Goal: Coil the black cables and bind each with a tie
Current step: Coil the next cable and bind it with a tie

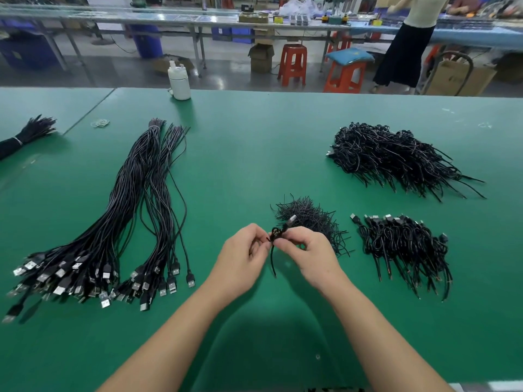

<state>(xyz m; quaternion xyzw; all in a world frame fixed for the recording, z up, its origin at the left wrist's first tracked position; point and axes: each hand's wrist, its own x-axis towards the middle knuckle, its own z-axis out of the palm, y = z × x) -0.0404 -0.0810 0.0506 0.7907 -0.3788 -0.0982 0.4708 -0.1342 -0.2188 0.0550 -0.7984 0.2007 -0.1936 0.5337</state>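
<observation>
together both hands (273, 250) pinch the small coiled cable (278, 232).

1. Bare green surface (240, 154) runs open between the long cable bundle (135, 210) on the left and the coiled heaps (396, 157) on the right.
2. Tie pile (308, 219) sits just beyond the hands, beside the smaller coiled heap (404, 244).
3. White bottle (179, 80) stands at the far edge.

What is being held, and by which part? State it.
A coiled black cable, pinched at the middle of its coil between the left hand and right hand; its USB plug points up and its tail hangs down.
</observation>
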